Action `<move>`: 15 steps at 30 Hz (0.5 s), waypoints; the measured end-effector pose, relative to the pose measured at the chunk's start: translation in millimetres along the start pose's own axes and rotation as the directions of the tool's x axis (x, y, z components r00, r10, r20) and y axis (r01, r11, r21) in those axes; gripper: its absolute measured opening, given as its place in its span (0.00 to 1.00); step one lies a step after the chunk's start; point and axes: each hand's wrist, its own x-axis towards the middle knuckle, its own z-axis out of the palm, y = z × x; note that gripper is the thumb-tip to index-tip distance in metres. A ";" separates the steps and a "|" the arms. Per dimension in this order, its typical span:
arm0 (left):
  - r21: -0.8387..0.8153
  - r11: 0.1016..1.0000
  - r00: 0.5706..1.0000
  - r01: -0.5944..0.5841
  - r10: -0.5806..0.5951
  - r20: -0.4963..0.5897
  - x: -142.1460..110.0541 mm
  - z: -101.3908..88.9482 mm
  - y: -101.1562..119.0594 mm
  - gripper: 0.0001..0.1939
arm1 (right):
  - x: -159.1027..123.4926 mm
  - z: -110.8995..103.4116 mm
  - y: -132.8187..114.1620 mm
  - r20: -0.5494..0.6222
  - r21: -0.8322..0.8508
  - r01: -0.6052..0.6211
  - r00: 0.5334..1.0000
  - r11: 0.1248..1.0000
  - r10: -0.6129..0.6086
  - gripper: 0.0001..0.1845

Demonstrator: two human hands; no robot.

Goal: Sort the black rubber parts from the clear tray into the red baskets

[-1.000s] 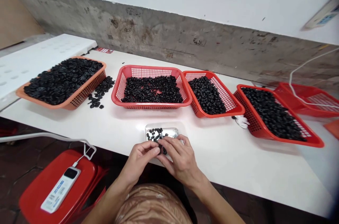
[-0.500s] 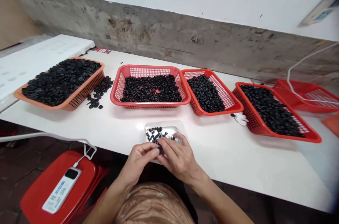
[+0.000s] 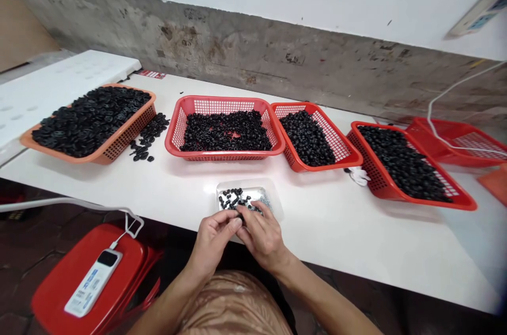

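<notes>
My left hand (image 3: 214, 240) and my right hand (image 3: 262, 235) meet at the near edge of the white table (image 3: 166, 192), fingertips pinched together on a small black part that I can barely see. Just beyond my fingers lies a clear shallow tray (image 3: 273, 198) with a small heap of black parts (image 3: 233, 198) and a few shiny metal bits in it. My right fingers overlap the tray's near rim.
Several baskets of black plastic parts stand in a row: an orange basket (image 3: 119, 147) at left, red baskets (image 3: 174, 137), (image 3: 295, 166), (image 3: 376, 187) to the right, one more red basket (image 3: 447, 158) under a white cable. Loose black parts (image 3: 148, 137) lie between. A red stool (image 3: 59, 282) carries a white device (image 3: 91, 283).
Both hands have stayed pinched together at the tray's near rim, drawing slightly toward me. The view has shifted a little.
</notes>
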 end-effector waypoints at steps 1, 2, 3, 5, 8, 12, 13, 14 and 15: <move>-0.020 1.000 1.000 0.006 -0.006 0.006 0.1 1.1 1.0 0.12 | 1.7 -0.9 0.8 -0.002 0.046 -0.030 1.000 0.999 0.030 0.24; -0.054 0.998 1.000 0.023 -0.022 0.017 0.2 1.8 2.4 0.13 | 3.3 -2.1 1.4 -0.001 0.088 -0.064 0.998 0.994 0.065 0.22; -0.101 0.994 0.998 0.052 -0.049 0.034 0.5 2.0 4.2 0.14 | 4.8 -3.5 1.9 0.000 0.122 -0.100 0.995 0.987 0.101 0.20; -0.202 0.969 0.987 0.143 -0.124 0.101 1.6 0.9 8.4 0.16 | 6.8 -6.7 2.8 0.011 0.170 -0.160 0.987 0.972 0.161 0.16; -0.284 0.916 0.943 0.284 -0.213 0.257 4.8 -3.0 13.7 0.13 | 7.3 -12.6 4.7 0.041 0.216 -0.176 0.984 0.960 0.172 0.14; -0.333 0.867 0.900 0.372 -0.249 0.358 8.6 -5.8 14.6 0.11 | 7.4 -21.7 8.7 0.093 0.198 -0.117 0.991 0.973 0.100 0.14; -0.339 0.863 0.899 0.375 -0.249 0.361 8.8 -5.9 14.0 0.11 | 7.7 -23.5 9.4 0.102 0.184 -0.100 0.991 0.978 0.082 0.14; -0.338 0.864 0.898 0.374 -0.248 0.362 8.7 -5.8 13.1 0.12 | 8.2 -24.9 9.9 0.107 0.173 -0.084 0.992 0.981 0.066 0.14; -0.330 0.867 0.898 0.374 -0.250 0.361 8.4 -5.7 12.2 0.12 | 8.7 -25.7 10.0 0.107 0.168 -0.072 0.993 0.983 0.055 0.15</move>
